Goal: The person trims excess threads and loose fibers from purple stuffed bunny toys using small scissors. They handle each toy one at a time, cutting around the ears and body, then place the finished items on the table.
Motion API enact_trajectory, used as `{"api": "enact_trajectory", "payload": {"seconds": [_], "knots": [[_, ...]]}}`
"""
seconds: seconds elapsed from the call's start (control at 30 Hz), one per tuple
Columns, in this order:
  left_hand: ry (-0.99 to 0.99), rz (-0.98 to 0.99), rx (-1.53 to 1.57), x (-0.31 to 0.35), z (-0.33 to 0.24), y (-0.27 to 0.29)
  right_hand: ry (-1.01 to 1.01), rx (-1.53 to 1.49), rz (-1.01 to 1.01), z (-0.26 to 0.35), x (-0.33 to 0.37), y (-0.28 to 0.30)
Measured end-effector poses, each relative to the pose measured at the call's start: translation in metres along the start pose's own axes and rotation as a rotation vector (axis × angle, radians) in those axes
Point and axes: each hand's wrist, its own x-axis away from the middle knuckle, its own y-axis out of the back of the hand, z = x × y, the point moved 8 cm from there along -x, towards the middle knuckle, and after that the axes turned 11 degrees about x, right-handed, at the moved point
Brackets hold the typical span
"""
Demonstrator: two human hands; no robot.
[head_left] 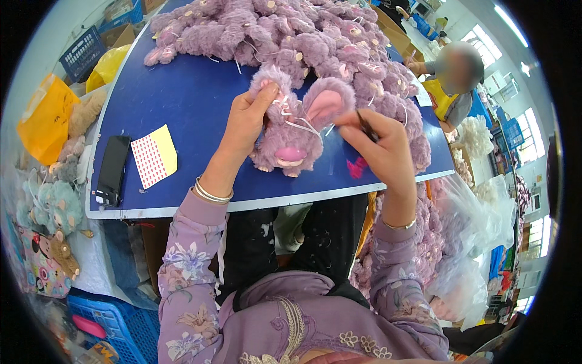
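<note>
A purple plush rabbit [284,141] with a glossy pink muzzle lies near the front of the blue table [206,103], muzzle toward me. My left hand [245,116] pinches one of its ears between thumb and fingers. White cord [301,126] runs across the plush and out toward the right side. Just right of the other ear, lined in pink [325,105], my right hand [383,141] is closed around a slim dark tool [367,126]; its kind is mostly hidden. The right fingertips are close to the cord's end; whether they touch it I cannot tell.
Similar purple plush toys [242,31] are heaped along the table's far and right sides. A phone [113,170] and a sticker sheet [154,156] lie at left. Bright pink scraps [356,167] sit below my right hand. Another person [451,91] sits at far right.
</note>
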Motion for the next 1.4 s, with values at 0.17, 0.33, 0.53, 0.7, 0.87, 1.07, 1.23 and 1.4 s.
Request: {"api": "enact_trajectory", "payload": {"seconds": [0.17, 0.33, 0.53, 0.7, 0.87, 1.07, 1.23, 1.4], "knots": [[0.005, 0.019, -0.017, -0.002, 0.003, 0.002, 0.078, 0.103, -0.089, 0.014, -0.021, -0.028], [0.009, 0.028, -0.076, -0.003, 0.007, 0.006, 0.043, 0.218, -0.057, -0.001, -0.032, -0.042], [-0.023, -0.014, -0.009, -0.003, 0.002, 0.004, 0.506, -0.657, 0.707, 0.025, 0.033, -0.020], [0.032, -0.014, 0.040, -0.002, 0.007, 0.003, -0.185, -0.273, -0.056, -0.058, 0.026, -0.013], [0.002, -0.026, 0.076, -0.003, 0.007, 0.002, -0.113, -0.122, -0.073, -0.054, 0.033, -0.076], [-0.099, 0.034, -0.274, -0.005, 0.006, -0.003, -0.095, -0.261, -0.120, -0.055, 0.014, -0.092], [0.039, -0.010, -0.280, -0.006, 0.016, 0.008, -0.050, -0.214, -0.034, -0.053, 0.009, -0.091], [0.042, -0.009, -0.234, -0.004, 0.015, 0.009, -0.127, -0.353, 0.061, -0.050, 0.011, -0.090]]}}
